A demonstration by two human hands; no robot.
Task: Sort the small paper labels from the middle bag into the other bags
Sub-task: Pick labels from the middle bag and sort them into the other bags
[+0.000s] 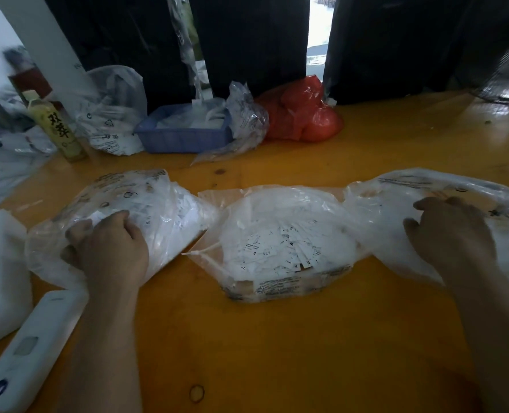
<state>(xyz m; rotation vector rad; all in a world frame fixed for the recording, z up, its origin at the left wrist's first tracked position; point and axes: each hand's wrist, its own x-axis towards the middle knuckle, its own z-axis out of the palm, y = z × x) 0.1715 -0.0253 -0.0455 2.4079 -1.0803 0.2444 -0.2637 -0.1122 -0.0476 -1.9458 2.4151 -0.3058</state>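
Three clear plastic bags lie in a row on the orange table (277, 338). The middle bag (280, 248) lies open and holds several small white paper labels (289, 251) printed with sizes such as M and XL. My left hand (110, 245) reaches into the left bag (164, 210), fingers curled among the white labels there; what they hold is hidden. My right hand (449, 231) reaches into the right bag (396, 210), fingers bent down inside the plastic; I cannot tell if they hold a label.
At the back stand a blue basket (181, 138) with white pieces, a crumpled clear bag (244, 120), a red bag (304, 114), another white bag (113, 114) and a drink bottle (56, 126). White foam (0, 275) and a white device (30, 350) lie at the left edge.
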